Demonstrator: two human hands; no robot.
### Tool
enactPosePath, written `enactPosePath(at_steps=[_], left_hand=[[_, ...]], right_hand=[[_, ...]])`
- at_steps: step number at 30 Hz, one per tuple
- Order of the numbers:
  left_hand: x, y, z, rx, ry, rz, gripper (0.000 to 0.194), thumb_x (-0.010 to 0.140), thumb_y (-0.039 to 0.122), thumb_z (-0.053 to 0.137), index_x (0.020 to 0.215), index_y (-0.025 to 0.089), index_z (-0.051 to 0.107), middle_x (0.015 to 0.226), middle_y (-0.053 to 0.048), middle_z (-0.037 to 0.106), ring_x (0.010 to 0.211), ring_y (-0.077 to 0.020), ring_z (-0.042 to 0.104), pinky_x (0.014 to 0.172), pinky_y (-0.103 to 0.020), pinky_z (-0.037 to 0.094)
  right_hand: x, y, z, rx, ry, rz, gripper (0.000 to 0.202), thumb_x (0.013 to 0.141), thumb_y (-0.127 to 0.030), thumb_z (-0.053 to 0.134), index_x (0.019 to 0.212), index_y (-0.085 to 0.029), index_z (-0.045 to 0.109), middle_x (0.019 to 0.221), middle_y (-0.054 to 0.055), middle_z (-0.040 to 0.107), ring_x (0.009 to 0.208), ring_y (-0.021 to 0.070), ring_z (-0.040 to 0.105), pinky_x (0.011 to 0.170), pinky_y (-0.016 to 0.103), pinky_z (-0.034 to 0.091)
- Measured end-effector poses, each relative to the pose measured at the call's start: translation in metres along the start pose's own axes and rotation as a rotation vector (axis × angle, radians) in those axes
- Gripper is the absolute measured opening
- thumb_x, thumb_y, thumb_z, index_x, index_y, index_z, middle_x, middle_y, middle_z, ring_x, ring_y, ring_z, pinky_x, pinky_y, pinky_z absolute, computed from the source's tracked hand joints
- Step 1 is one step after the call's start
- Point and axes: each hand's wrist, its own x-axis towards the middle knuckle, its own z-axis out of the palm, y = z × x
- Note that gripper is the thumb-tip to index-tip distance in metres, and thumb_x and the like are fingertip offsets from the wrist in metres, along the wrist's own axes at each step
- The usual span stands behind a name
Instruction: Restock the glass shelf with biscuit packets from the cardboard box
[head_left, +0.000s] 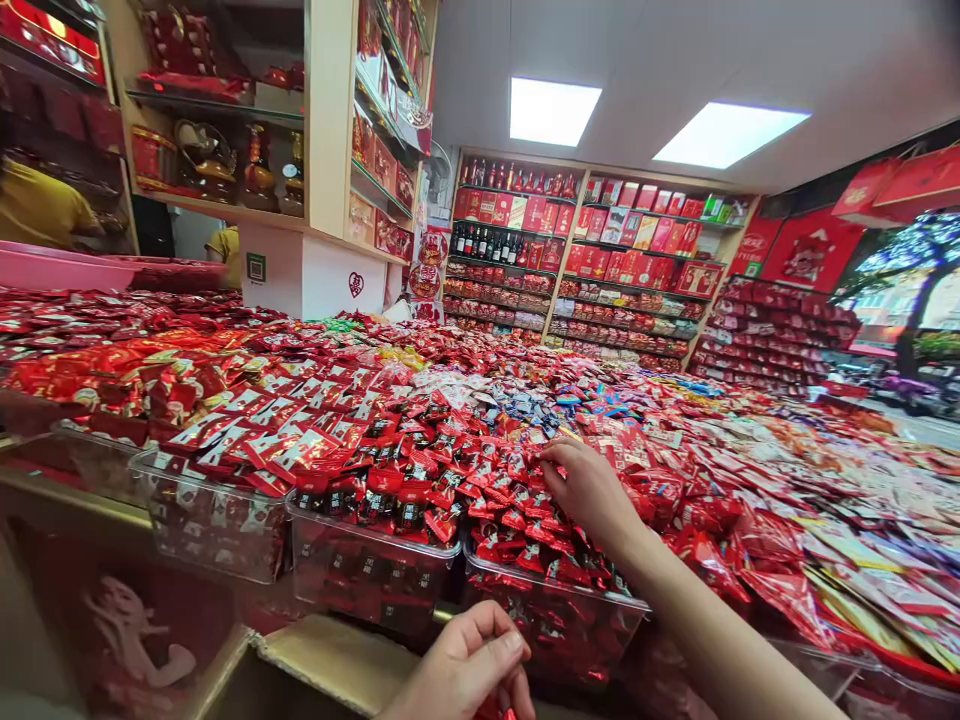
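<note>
My right hand (592,492) reaches over a clear plastic bin (555,590) heaped with small red-wrapped candies (517,490). Its fingers are bent together at the back of the heap, and what lies between the fingertips is hidden. Low in front, my left hand (472,665) is curled closed, with a bit of red wrapper showing under its fingers at the picture's lower edge. It hangs in front of the bins, beside an open cardboard box (337,655). Left of that bin, another clear bin (375,560) holds red and black wrapped candies (382,495).
More bins of packets spread left and right; large red packets (772,560) lie near my right forearm. A pink basin (60,268) stands at far left, near a person in a yellow top (45,205). Stocked shelves (577,225) line the back wall.
</note>
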Motion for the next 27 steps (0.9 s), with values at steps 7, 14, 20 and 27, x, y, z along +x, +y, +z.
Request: enactPosePath(at_steps=[7, 14, 20, 27], left_hand=[[-0.002, 0.003, 0.003, 0.022, 0.060, 0.030, 0.040, 0.066, 0.053, 0.062, 0.068, 0.015, 0.048, 0.046, -0.001, 0.061, 0.036, -0.0052, 0.040, 0.041, -0.017, 0.020], [-0.007, 0.014, 0.011, -0.039, 0.087, 0.039, 0.037, 0.067, 0.049, 0.063, 0.067, 0.014, 0.051, 0.048, -0.001, 0.060, 0.039, -0.0053, 0.041, 0.043, -0.017, 0.023], [-0.009, 0.017, 0.014, -0.204, 0.106, 0.009, 0.029, 0.065, 0.038, 0.069, 0.065, 0.014, 0.052, 0.054, 0.004, 0.053, 0.047, -0.0046, 0.042, 0.047, -0.015, 0.029], [-0.014, 0.023, 0.023, -0.082, 0.152, 0.001, 0.027, 0.068, 0.037, 0.067, 0.064, 0.015, 0.051, 0.055, 0.006, 0.047, 0.049, -0.0053, 0.038, 0.047, -0.015, 0.031]], right_hand=[[-0.017, 0.003, -0.014, 0.082, 0.146, -0.095, 0.019, 0.079, -0.017, 0.046, 0.082, -0.016, 0.065, 0.091, 0.009, 0.065, 0.090, 0.0213, 0.054, 0.082, 0.038, 0.043], [-0.096, -0.042, -0.023, 0.511, 0.055, -0.039, 0.018, 0.081, -0.023, 0.049, 0.096, -0.023, 0.060, 0.087, 0.007, 0.062, 0.079, 0.0176, 0.058, 0.069, 0.028, 0.048], [-0.151, -0.057, 0.029, 0.746, -0.109, -0.036, 0.021, 0.078, -0.031, 0.056, 0.099, -0.028, 0.060, 0.081, 0.004, 0.060, 0.069, 0.0144, 0.058, 0.059, 0.021, 0.048], [-0.151, -0.055, 0.038, 0.774, -0.015, -0.153, 0.026, 0.075, -0.029, 0.061, 0.100, -0.024, 0.059, 0.091, 0.007, 0.062, 0.079, 0.0158, 0.060, 0.068, 0.022, 0.050]])
